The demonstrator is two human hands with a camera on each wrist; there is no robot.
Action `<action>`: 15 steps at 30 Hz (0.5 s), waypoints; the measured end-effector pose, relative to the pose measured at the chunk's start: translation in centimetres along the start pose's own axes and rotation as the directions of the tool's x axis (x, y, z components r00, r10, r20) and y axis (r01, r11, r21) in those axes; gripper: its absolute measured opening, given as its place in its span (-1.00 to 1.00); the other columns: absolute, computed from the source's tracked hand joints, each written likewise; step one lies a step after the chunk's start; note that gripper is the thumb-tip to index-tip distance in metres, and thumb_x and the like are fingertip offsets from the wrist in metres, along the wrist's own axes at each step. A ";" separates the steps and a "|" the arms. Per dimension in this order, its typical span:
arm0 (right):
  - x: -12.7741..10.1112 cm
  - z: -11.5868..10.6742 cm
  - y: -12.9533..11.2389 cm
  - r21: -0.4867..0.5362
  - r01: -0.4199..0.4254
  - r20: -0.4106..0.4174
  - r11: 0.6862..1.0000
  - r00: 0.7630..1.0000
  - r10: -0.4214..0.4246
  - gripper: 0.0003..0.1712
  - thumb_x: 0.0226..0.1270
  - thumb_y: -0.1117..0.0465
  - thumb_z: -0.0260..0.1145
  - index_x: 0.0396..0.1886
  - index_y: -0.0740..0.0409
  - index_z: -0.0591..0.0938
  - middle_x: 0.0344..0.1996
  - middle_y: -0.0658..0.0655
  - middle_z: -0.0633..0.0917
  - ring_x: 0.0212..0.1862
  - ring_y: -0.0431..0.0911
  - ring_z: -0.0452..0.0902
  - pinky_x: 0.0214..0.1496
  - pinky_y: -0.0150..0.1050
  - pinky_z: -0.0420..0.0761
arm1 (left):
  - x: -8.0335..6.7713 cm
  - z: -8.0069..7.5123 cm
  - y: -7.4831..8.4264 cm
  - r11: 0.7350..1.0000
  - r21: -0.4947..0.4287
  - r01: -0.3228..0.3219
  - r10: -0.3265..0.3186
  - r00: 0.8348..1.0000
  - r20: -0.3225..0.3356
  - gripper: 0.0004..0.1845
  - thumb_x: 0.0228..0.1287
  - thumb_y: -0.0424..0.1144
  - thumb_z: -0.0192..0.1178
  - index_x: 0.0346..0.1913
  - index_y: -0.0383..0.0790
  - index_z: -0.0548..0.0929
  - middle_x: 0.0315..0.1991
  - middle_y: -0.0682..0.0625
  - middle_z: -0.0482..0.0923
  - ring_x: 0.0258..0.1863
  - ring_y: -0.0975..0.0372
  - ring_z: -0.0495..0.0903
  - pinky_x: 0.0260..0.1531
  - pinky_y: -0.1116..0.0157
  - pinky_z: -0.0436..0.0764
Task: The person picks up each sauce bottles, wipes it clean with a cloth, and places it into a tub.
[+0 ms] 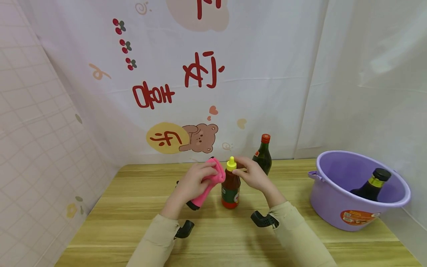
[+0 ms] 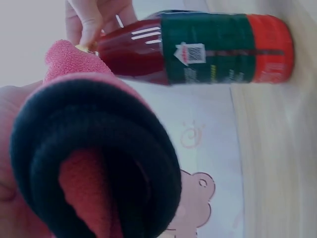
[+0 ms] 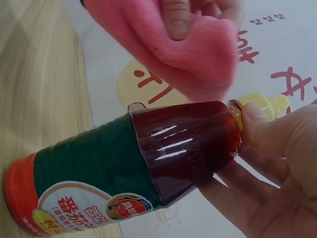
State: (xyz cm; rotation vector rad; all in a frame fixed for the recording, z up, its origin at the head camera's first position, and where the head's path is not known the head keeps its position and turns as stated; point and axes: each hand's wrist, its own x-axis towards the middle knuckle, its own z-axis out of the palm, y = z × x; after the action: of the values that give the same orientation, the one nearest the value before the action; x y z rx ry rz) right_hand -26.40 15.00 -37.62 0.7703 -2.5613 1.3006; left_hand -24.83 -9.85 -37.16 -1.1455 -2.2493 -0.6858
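My left hand (image 1: pixel 194 181) grips a bunched pink cloth (image 1: pixel 201 198) with dark edging, close to the left side of a ketchup bottle (image 1: pixel 230 191). The bottle is upright, with dark red contents, a green label and a yellow nozzle cap (image 1: pixel 231 164). Thumb and fingers of my right hand (image 1: pixel 252 174) pinch it at the neck, just under the cap. In the right wrist view, the cloth (image 3: pixel 198 59) is beside the bottle's shoulder (image 3: pixel 183 144); whether they touch I cannot tell. The left wrist view has the rolled cloth end (image 2: pixel 94 114) in front, hiding most of the left hand.
Behind the right hand stands a dark green bottle (image 1: pixel 263 157) with a red cap. To the right, a purple bucket (image 1: pixel 328 193) holds a dark bottle (image 1: pixel 368 189) with a black cap. A printed white curtain (image 1: pixel 267 74) hangs along the back of the wooden table (image 1: pixel 133 215).
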 end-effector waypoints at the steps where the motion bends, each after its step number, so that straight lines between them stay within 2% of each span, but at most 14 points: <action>1: 0.0 0.0 0.0 0.002 -0.001 0.000 1.000 1.000 0.001 -0.49 0.37 0.34 0.31 0.30 0.30 0.50 0.11 0.27 0.58 0.06 0.14 0.59 0.10 0.10 0.58 | 0.3 0.0 0.1 1.000 0.002 -0.003 0.003 1.000 -0.001 -0.75 0.10 -0.46 0.43 -0.16 -0.14 0.74 -0.06 0.00 0.67 -0.04 0.08 0.58 0.00 0.11 0.54; 7: 0.0 0.0 0.0 0.019 -0.002 -0.008 1.000 1.000 0.003 -0.50 0.37 0.34 0.32 0.29 0.28 0.52 0.09 0.26 0.58 0.05 0.13 0.59 0.11 0.10 0.57 | 1.2 0.2 0.7 1.000 0.002 0.007 -0.007 1.000 0.019 -0.80 0.13 -0.41 0.43 -0.17 -0.13 0.76 0.00 -0.02 0.67 0.01 0.06 0.57 0.04 0.10 0.52; 15: 0.0 0.1 0.1 0.010 -0.025 -0.021 1.000 0.999 0.025 -0.47 0.35 0.34 0.33 0.31 0.30 0.50 0.12 0.28 0.58 0.05 0.13 0.60 0.13 0.11 0.56 | 1.2 1.2 1.0 0.998 0.024 0.051 -0.052 0.998 0.046 -0.81 0.15 -0.37 0.43 -0.19 -0.05 0.76 0.06 0.03 0.64 -0.02 0.05 0.55 -0.03 0.16 0.57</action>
State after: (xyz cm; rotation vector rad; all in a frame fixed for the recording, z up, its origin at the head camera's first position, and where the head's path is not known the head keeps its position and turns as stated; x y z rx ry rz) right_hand -26.45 15.00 -37.77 0.7246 -2.5583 1.3223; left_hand -24.87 -7.88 -37.12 -1.1069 -2.3272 -0.6577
